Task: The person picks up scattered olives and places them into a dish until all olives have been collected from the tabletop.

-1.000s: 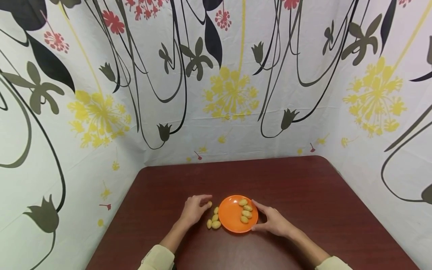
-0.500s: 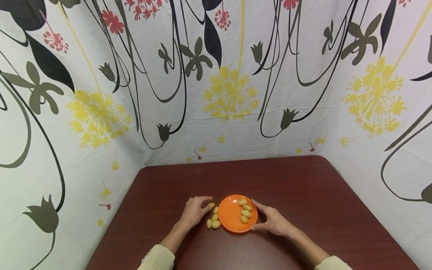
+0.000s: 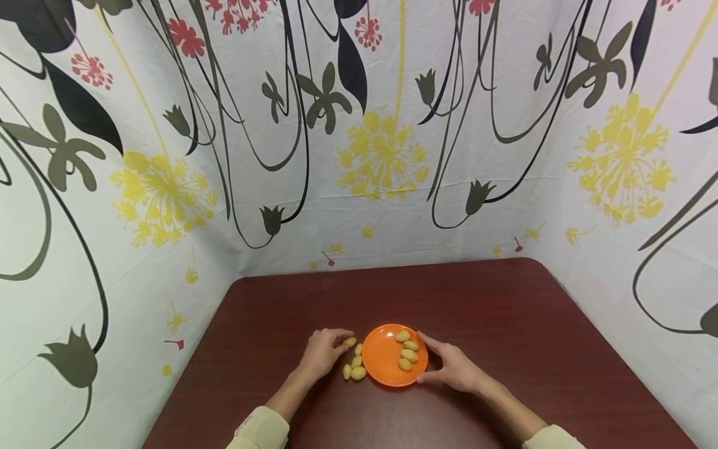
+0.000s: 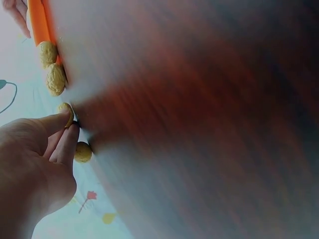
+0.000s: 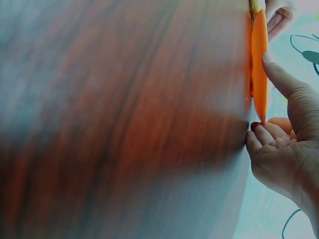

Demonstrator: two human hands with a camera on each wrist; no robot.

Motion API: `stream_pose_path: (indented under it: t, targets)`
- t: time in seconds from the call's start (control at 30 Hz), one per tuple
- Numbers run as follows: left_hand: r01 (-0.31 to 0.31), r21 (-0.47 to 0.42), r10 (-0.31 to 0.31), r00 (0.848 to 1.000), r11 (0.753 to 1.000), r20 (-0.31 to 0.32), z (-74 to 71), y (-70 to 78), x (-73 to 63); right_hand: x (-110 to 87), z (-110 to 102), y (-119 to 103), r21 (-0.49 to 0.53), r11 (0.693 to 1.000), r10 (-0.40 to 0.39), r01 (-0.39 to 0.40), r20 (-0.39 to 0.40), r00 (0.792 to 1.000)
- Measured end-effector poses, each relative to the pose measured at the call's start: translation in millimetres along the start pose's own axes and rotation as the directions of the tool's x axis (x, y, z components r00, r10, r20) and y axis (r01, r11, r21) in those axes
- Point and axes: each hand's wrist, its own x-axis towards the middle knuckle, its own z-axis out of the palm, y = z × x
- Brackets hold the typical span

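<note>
An orange plate (image 3: pixel 381 360) stands on the table with several small yellow-green oval fruits (image 3: pixel 409 355) on its right half. My right hand (image 3: pixel 455 368) grips the plate's right rim, thumb on the near side and fingers at the far side. Just left of the plate lies a loose row of several similar wrinkled fruits (image 3: pixel 358 373). At the far end of that row my left hand (image 3: pixel 322 352) pinches one fruit (image 3: pixel 349 342) between thumb and fingers. In the left wrist view this pinched fruit (image 4: pixel 65 112) is partly covered by the thumb.
A dark red-brown wooden table (image 3: pixel 449 293) with rounded far corners bears everything. White cloth (image 3: pixel 359 249) printed with flowers and stems hangs behind the table and along both sides.
My left hand has shifted very slightly down toward the row, its fingers staying about the far fruit, which now shows more. The right hand and the plate stay essentially in place.
</note>
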Motion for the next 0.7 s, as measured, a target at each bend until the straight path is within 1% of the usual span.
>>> stream_pose_path:
  t: [0.2,0.43,0.57,0.7]
  targets:
    - [0.008,-0.059,-0.008,1.000,0.998,-0.004,-1.3,-3.2,-0.7,0.3,-0.3,-1.4,0.010,1.000,0.007,-0.007,0.002,1.000]
    - [0.046,-0.158,-0.051,0.998,0.986,-0.025,-5.4,-1.6,-1.9,0.3,-1.2,-2.8,0.013,1.000,0.012,-0.012,0.005,1.000]
    - [0.050,-0.182,-0.058,0.997,0.982,-0.042,-7.6,-0.6,-1.9,0.0,-1.3,-2.9,0.011,1.000,0.008,-0.008,0.007,1.000]
    - [0.041,-0.190,-0.051,0.997,0.981,-0.050,-9.5,1.9,-0.9,0.1,-1.0,-2.5,0.001,1.000,0.007,-0.007,0.004,1.000]
